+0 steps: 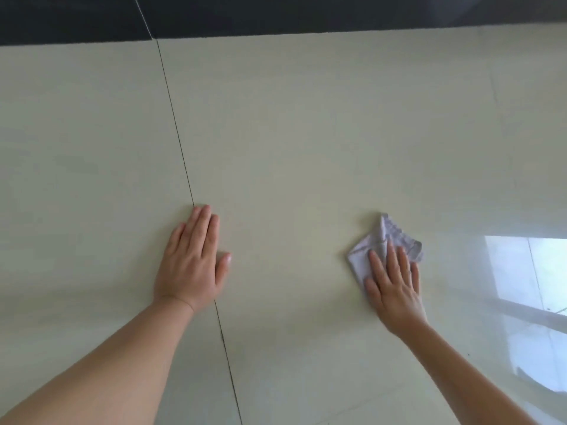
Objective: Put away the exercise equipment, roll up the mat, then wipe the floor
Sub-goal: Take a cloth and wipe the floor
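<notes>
1. Nearest to me, both my bare forearms reach forward over the pale glossy floor (306, 133), the left one coming in from the lower left corner and the right one from the lower right.
2. My left hand (191, 262) lies flat on the tile, palm down, fingers straight and close together, thumb out to the side. It grasps nothing; it only rests on the floor, sitting right over the thin dark grout line (178, 130) that runs from near me up and away.
3. My right hand (394, 286) presses flat on the cloth (383, 243), fingers straight and a little spread, not curled round it. The heel of the hand covers the cloth's near part.
4. The cloth is a small, pale lilac-grey rag, crumpled and folded, lying on the floor under and just beyond my right fingertips, with one corner poking away from me. It is well apart from my left hand.
5. To the right of the cloth, the shiny tile carries a bright reflection of a window (527, 271).
6. Farthest off, the pale tiles end at a straight edge against a dark band of tile (276, 13) along the top.
7. No container shows anywhere in this view.
</notes>
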